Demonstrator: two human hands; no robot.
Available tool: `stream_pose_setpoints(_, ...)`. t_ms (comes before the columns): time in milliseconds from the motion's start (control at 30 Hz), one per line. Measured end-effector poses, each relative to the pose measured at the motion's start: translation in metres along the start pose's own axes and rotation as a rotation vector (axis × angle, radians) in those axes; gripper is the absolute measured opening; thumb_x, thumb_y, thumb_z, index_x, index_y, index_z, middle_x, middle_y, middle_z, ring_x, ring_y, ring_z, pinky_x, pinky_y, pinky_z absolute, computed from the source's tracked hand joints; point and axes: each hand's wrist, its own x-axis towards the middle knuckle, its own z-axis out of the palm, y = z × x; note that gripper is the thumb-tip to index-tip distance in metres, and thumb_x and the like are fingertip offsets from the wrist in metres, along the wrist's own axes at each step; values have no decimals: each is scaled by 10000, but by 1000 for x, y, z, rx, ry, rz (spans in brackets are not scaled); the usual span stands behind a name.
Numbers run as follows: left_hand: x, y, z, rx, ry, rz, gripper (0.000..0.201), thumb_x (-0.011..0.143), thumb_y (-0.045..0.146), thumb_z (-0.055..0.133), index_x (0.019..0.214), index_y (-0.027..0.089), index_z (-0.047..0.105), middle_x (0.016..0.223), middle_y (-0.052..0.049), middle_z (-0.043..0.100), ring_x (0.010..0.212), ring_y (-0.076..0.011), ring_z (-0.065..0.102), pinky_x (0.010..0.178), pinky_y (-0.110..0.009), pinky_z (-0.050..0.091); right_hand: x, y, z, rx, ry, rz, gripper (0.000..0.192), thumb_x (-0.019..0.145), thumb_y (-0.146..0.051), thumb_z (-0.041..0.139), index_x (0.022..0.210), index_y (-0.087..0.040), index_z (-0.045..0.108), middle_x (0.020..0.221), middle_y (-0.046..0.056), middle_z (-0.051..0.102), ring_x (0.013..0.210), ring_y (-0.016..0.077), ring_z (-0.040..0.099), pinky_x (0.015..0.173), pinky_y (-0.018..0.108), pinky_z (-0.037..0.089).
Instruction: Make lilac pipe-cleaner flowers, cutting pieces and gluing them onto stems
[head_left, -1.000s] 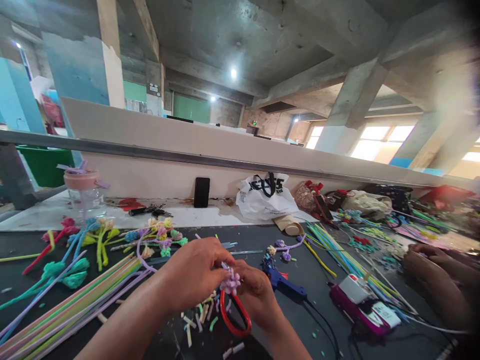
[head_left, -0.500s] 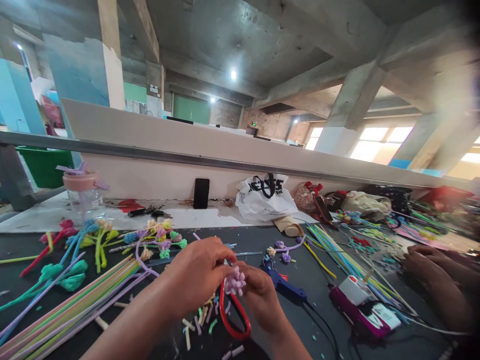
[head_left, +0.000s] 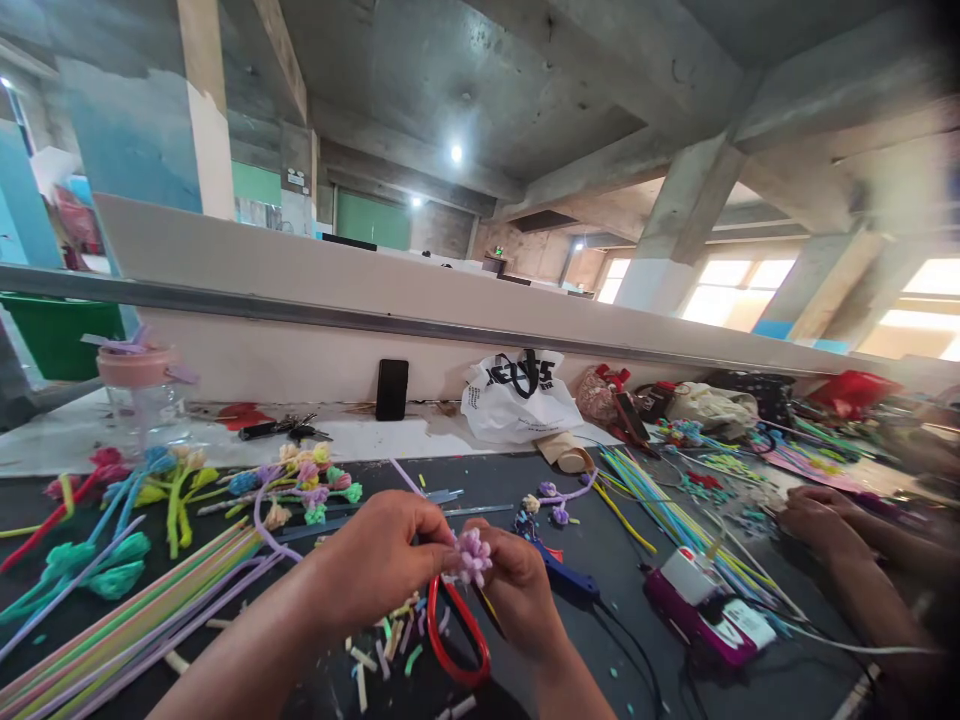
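Observation:
Both my hands meet over the dark table at lower centre. My left hand (head_left: 379, 565) and my right hand (head_left: 517, 590) pinch a small lilac pipe-cleaner flower (head_left: 472, 556) between their fingertips. A lilac pipe-cleaner stem (head_left: 264, 520) curls away from it to the left, behind my left hand. Red-handled scissors (head_left: 459, 635) hang below my right hand, their loop near the table; the blades are hidden. Short cut pipe-cleaner bits (head_left: 386, 645) lie under my hands.
Long coloured pipe cleaners (head_left: 127, 620) lie at the left, finished flowers (head_left: 300, 480) behind them. A blue glue gun (head_left: 559, 575) and a magenta-and-white device (head_left: 709, 615) sit to the right. Another person's hands (head_left: 817, 520) work at the far right. A phone (head_left: 391, 389) and a white bag (head_left: 517, 400) stand against the wall.
My hands stay together on the lilac flower, turning it slightly. The view has shifted a little to the right and up.

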Motion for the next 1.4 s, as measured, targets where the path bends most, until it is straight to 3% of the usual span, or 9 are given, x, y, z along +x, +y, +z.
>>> stream_pose_setpoints(267, 0, 0, 0, 12, -4, 21, 203, 702, 312, 513, 665, 161, 645, 599, 34, 525, 560, -83, 430, 518, -191, 299, -3, 5, 1, 125, 6, 54, 163, 750, -238, 609, 596, -190, 590, 571, -7, 503, 578, 125, 428, 561, 250, 365)
stream_pose_setpoints(500, -3, 0, -4, 33, -13, 71, 243, 728, 336, 481, 719, 176, 664, 642, 25, 564, 598, -93, 474, 531, -191, 314, -2, 4, -1, 77, 5, 113, 195, 751, -275, 607, 578, -187, 593, 565, -8, 466, 574, 124, 397, 553, 253, 347)
stream_pose_setpoints(867, -2, -1, 0, 95, 75, 80, 187, 697, 219, 458, 683, 184, 641, 649, 20, 597, 623, -109, 514, 542, -208, 320, 0, -1, 3, 42, 12, 79, 212, 748, -253, 600, 548, -186, 583, 535, -19, 442, 553, 119, 372, 538, 243, 326)
stream_pose_setpoints(1033, -8, 4, 2, 129, 173, 141, 153, 697, 190, 479, 729, 214, 627, 753, 13, 599, 704, -121, 525, 603, -216, 346, 0, 1, 3, 85, -7, 134, 174, 746, -253, 600, 588, -184, 624, 586, -9, 513, 575, 123, 429, 577, 251, 365)
stream_pose_setpoints(1400, -4, -2, 12, 309, 201, 138, 200, 775, 214, 442, 720, 199, 634, 744, -24, 580, 681, -127, 543, 627, -226, 379, -3, 9, 4, 168, -6, 292, 167, 700, -327, 660, 638, -172, 667, 602, 3, 524, 588, 120, 440, 572, 251, 384)
